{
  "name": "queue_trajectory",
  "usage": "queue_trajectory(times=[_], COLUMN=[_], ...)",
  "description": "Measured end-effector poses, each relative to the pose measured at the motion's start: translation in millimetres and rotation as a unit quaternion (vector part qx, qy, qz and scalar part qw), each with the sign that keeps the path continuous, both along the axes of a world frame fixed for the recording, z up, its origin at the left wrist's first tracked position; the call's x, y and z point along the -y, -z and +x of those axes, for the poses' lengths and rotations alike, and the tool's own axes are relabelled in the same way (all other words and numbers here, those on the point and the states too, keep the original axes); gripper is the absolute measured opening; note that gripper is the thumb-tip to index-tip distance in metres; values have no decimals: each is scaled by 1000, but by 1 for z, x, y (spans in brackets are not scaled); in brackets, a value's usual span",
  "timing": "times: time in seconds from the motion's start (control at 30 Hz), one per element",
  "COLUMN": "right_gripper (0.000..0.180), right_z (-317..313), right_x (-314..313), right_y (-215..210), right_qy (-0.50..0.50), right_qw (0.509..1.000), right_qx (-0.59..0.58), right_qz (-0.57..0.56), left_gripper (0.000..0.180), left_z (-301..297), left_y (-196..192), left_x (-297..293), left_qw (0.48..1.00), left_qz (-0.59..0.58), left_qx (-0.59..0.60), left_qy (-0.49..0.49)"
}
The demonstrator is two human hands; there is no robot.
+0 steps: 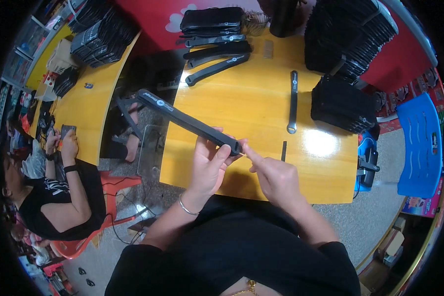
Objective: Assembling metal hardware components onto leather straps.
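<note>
Above the table point(261, 111), a long black strap point(186, 120) slants away to the left, its near end clamped by the fingers of the left hand point(206, 166). The right hand point(277, 178) meets that end; whether its fingers pinch anything cannot be told. A slack left grip would likely let the long unsupported end droop. Beyond lies a lone strap point(293, 102).
</note>
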State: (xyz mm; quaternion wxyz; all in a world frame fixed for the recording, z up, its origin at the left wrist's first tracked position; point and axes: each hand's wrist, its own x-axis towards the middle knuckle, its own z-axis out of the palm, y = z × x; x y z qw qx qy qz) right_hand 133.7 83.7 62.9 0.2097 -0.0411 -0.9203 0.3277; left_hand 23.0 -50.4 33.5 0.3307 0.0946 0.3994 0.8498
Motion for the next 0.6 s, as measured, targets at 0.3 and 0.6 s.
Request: queue_trajectory(times=[0.3, 0.6], right_gripper=[49, 49], right_z=[-1, -2], right_x=[8, 12], right_y=[3, 3], right_qy=[19, 48], right_qw=[1000, 998], right_qx=[7, 20], right_qz=[23, 48], left_gripper=[38, 38], left_z=[6, 8], left_y=[-2, 5], left_x=[-6, -9], left_qw=[998, 992], left_qz=[38, 29], left_qx=[-34, -96], left_qy=[-36, -78])
